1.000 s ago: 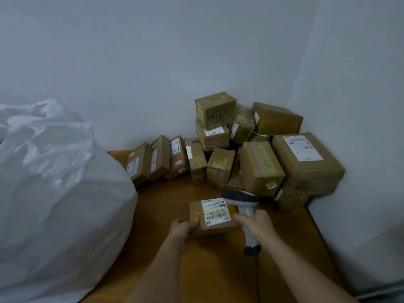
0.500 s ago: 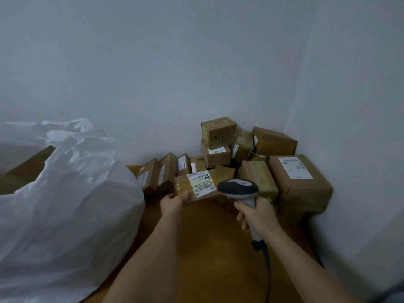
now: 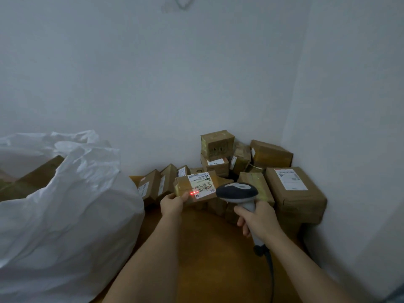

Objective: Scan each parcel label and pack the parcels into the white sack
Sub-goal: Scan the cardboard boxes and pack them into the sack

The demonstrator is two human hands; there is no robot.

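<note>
The small cardboard parcel (image 3: 192, 186) is held up above the wooden table (image 3: 209, 248), its white label (image 3: 202, 185) facing the camera with a red scan line at the label's lower left edge. The left hand (image 3: 171, 203) grips the parcel's lower left corner. Just right of it, the right hand (image 3: 259, 217) is wrapped round the handle of the barcode scanner (image 3: 237, 192). The white sack (image 3: 65, 215) stands open to the left; stacked parcels (image 3: 251, 167) fill the corner behind.

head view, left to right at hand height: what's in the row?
white sack → left hand gripping the held parcel → scanner → right hand gripping its handle → large labelled box by the right wall.
</note>
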